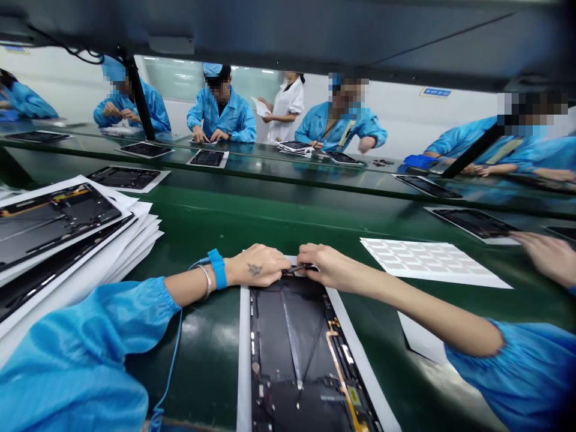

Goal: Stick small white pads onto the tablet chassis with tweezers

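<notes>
Stack: shells and white sheets (150, 231) in layers at far left; the top shell (58, 219) is open side up, with an orange-gold strip along its upper edge.
Belt-side shell: 1 dark shell (128, 178) on its own white sheet, behind the stack; small parts show along its rim.
Left wrist: blue band (218, 269) beside a bracelet (207, 282); blue cord (176, 351) hangs below.
Left hand: fingers curled at the far edge of the work shell; grip of the left hand (261, 265) hidden, cannot tell if it holds anything.
Work shell: open tray-like work shell (270, 336) on a white sheet, centre, in front of the person. Contents: grey strip (291, 336) down the middle, gold flex (335, 348) on the right side, small parts at both long edges.
Thin piece: dark thin piece (297, 268) over the far edge, between the 2 hands; tool or part, cannot tell.
Right hand: right hand (324, 265) pinches the thin piece, fingers closed.
Blue tub: blue tub (420, 161) on the far side, before a co-worker; contents not visible.
Label sheet: label sheet (423, 261) right of the right hand, pale grey labels in rows.
Right edge: another person's hand (551, 255) at a shell (472, 223) on white backing.
</notes>
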Available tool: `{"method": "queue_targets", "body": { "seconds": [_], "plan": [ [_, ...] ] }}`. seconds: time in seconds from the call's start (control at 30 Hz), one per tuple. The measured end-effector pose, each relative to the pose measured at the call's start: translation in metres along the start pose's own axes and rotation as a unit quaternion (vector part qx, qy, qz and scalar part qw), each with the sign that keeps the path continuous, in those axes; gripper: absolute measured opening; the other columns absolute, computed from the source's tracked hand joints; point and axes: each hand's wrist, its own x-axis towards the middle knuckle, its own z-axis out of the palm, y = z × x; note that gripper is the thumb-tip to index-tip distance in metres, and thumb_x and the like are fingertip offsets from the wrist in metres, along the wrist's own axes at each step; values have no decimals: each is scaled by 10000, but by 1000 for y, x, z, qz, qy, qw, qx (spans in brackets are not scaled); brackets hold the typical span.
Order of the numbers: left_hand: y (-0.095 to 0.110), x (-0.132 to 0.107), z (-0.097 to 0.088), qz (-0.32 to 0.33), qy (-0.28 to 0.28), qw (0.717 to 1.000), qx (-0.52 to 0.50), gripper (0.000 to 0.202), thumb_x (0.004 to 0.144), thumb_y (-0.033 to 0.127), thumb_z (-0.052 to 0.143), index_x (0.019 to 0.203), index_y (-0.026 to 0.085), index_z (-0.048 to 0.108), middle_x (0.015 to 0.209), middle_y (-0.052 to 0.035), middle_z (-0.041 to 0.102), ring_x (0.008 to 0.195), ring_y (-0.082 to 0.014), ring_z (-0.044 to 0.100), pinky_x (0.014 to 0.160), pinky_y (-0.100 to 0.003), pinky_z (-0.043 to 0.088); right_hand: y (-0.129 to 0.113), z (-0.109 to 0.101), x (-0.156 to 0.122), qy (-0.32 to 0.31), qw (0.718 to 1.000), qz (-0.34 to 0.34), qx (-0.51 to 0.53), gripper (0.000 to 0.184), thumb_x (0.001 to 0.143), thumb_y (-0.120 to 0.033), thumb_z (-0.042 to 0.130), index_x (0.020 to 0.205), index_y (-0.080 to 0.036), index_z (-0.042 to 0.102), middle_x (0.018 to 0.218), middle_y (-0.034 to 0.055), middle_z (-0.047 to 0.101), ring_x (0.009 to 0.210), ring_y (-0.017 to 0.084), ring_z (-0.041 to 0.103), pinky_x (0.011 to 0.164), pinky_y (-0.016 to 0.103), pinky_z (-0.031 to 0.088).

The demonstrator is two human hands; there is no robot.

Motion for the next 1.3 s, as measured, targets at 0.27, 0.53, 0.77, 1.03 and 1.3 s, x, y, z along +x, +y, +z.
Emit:
{"method": "queue_targets", "body": {
  "seconds": [0.27,0.53,0.77,1.03,1.3],
  "plan": [
    [-2,1,4,17,18,1000,-5,152,865,91,467,820,155,598,860,-48,689,834,-184,633,713,-284,493,-13,-8,12,-49,996,-29,-65,177,786,-18,540,780,-184,602,821,56,572,751,194,550,655,290,388],
    [-1,0,3,26,8,1000,-15,181,869,94,476,938,142,637,956,-67,708,921,-203,644,775,-290,503,-6,-13,4,-77,987,-54,-133,206,761,1,526,814,-181,607,832,70,586,741,198,555,660,306,396],
    [-1,1,6,16,21,999,-23,206,864,92,476,964,153,646,964,-57,720,935,-200,650,743,-282,498,4,3,-30,56,998,28,-27,188,872,-71,494,861,-181,647,845,67,605,804,207,597,701,315,474],
    [-2,1,6,16,40,998,-45,210,861,91,464,944,156,646,939,-66,712,930,-195,646,770,-280,509,-2,27,-58,143,985,25,95,289,898,-134,526,1087,-235,719,860,58,618,811,196,632,720,311,524],
    [-3,0,7,15,47,996,-69,239,868,91,440,959,162,650,961,-78,708,963,-196,637,814,-294,528,1,28,-53,181,973,67,124,245,889,-143,498,999,-212,705,863,62,643,811,208,643,728,333,536]
  ]
}}
